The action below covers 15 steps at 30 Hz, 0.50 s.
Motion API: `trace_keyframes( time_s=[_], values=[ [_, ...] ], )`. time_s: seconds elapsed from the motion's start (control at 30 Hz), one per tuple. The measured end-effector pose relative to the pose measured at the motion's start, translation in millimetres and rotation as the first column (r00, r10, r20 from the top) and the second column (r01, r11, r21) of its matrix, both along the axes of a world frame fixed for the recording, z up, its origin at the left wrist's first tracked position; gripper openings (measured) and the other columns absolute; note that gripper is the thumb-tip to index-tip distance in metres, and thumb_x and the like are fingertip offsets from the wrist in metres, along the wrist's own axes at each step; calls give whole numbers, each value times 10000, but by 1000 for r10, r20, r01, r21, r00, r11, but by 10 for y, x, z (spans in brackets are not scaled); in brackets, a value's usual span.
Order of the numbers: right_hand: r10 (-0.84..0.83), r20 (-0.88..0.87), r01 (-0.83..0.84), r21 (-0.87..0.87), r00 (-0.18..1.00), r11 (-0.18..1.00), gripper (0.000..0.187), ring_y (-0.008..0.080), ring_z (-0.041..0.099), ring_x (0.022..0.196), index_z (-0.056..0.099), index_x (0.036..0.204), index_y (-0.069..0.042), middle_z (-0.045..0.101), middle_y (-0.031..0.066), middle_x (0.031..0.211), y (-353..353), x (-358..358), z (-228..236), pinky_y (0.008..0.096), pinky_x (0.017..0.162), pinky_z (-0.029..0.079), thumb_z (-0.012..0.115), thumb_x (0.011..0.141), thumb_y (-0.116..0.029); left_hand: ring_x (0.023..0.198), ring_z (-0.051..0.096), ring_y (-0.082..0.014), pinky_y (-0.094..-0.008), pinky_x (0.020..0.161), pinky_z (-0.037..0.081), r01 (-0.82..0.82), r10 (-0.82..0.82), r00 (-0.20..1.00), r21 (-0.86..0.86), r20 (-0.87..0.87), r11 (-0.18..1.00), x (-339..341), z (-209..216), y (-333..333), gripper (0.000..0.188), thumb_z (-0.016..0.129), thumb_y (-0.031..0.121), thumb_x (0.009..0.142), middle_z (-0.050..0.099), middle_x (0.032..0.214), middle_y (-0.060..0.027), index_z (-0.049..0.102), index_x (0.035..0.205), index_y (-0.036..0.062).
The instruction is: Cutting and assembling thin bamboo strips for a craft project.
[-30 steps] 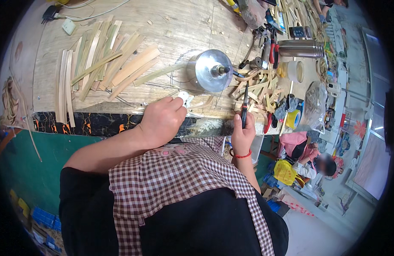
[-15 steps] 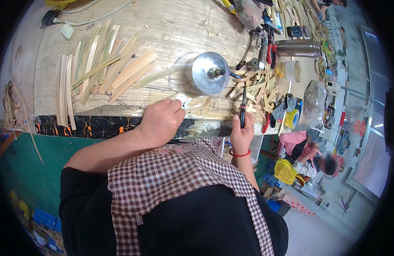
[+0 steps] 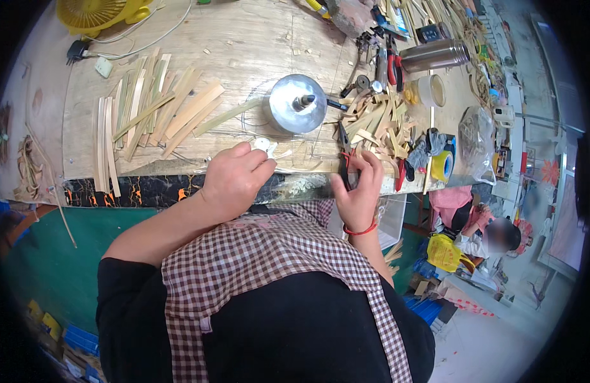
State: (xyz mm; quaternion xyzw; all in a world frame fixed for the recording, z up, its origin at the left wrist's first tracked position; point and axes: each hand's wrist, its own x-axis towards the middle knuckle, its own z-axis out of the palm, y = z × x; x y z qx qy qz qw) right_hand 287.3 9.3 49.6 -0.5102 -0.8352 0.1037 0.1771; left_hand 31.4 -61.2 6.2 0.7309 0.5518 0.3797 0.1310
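My left hand [image 3: 236,177] is closed at the bench's front edge, its thumb and forefinger on a small white piece [image 3: 263,145] with a pale end sticking out to the right. What lies inside the fist is hidden. My right hand [image 3: 360,186], with a red cord at the wrist, loosely holds pliers [image 3: 344,142] with dark jaws, their handles between thumb and fingers. The jaws point away from me, beside a heap of short wooden strip pieces [image 3: 379,121]. Beyond and between my hands stands a round silver metal can [image 3: 296,105] with a spout-like top.
Long bamboo strips [image 3: 145,115] lie on the left of the wooden bench [image 3: 256,38]. At the far left are a yellow fan [image 3: 97,14] and a plug [image 3: 77,51]. Right stand a steel flask [image 3: 435,55], yellow tape [image 3: 442,167] and a plastic bag [image 3: 475,143]. Another person [image 3: 477,220] sits farther right.
My right hand has loosened and its fingers have spread around the pliers, which now sit farther left. The curved strip that ran right from the white piece no longer shows. My left hand stays closed.
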Motion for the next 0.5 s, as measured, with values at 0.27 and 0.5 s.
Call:
trace_keyframes(
  time_s=[0.27,0.5],
  values=[
    [295,-234,-347,-227,926,910,216,302,590,883,650,880,-23,642,96,891,74,-185,-54,383,812,467,779,754,-141,651,551,-238,-351,570,465,79,-80,997,-45,-22,996,35,36,-4,208,640,26,665,609,743,-55,641,871,58],
    [168,-272,-249,-298,947,921,200,287,584,817,633,821,-33,618,92,802,70,-180,-186,373,728,468,788,745,-134,655,559,-259,-361,580,465,68,-69,998,-85,-6,994,69,14,-12,157,639,20,710,612,732,-76,637,864,56]
  ],
)
